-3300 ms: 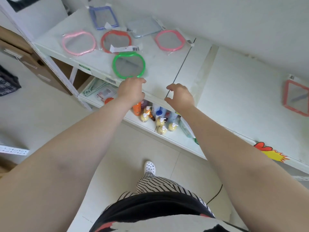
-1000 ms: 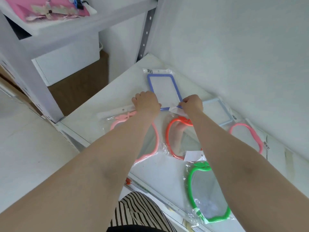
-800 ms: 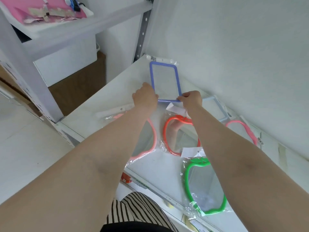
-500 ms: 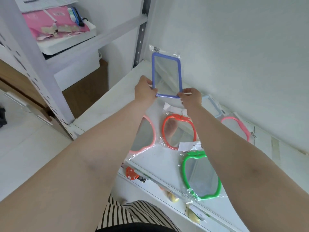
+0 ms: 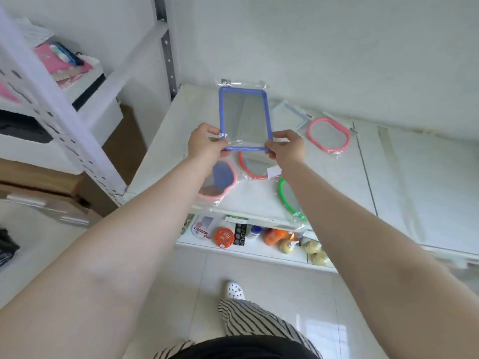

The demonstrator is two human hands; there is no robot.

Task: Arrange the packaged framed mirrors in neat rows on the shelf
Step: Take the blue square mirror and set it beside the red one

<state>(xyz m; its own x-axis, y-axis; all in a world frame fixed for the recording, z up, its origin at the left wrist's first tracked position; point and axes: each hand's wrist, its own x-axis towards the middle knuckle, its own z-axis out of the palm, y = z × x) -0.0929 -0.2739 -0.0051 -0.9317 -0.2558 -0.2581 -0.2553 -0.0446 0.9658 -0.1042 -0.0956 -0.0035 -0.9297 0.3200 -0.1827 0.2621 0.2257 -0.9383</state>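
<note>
Head cam: my left hand (image 5: 206,143) and right hand (image 5: 286,147) pinch the blue mirror (image 5: 245,117) by its lower corners. It's now lifted off the shelf (image 5: 166,141), above the back-left corner, so it needs re-placing in line.

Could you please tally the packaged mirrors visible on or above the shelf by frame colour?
Blue: 1
Light blue: 1
Pink: 2
Red-orange: 1
Green: 1
Total: 6
</note>
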